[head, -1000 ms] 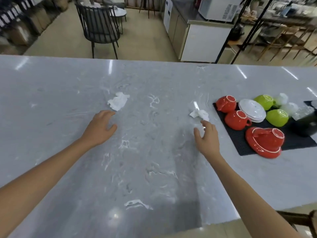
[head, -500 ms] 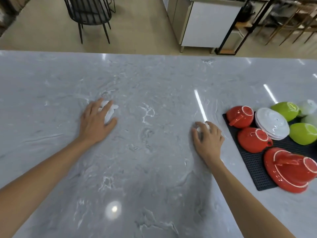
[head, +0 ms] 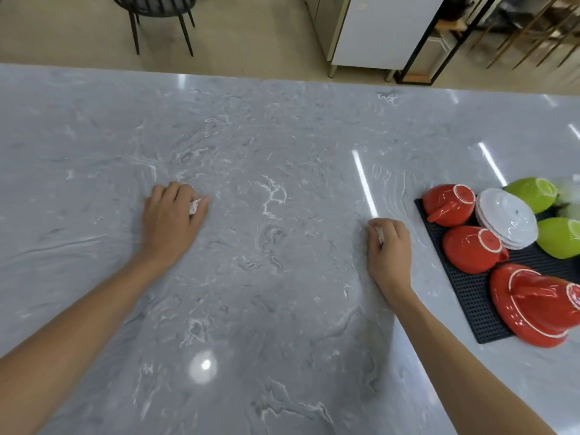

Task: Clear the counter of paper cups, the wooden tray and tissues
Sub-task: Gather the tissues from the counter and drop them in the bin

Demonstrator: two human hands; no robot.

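My left hand (head: 171, 219) rests on the grey marble counter (head: 282, 152), its fingers curled around a crumpled white tissue (head: 193, 207) of which only a corner shows. My right hand (head: 389, 246) lies to the right, closed over a second white tissue (head: 379, 234) that peeks out between thumb and fingers. No paper cups and no wooden tray are in view.
A black mat (head: 464, 296) at the right edge carries upturned red cups (head: 470, 249), a red plate (head: 530, 312), white saucers (head: 505, 218) and green bowls (head: 530, 193). Beyond the counter stand a dark chair (head: 157, 7) and a white cabinet (head: 376, 29).
Both hands reached forward onto the two loose tissues, covered them, and have now curled shut around them. The view has tilted down towards the counter.
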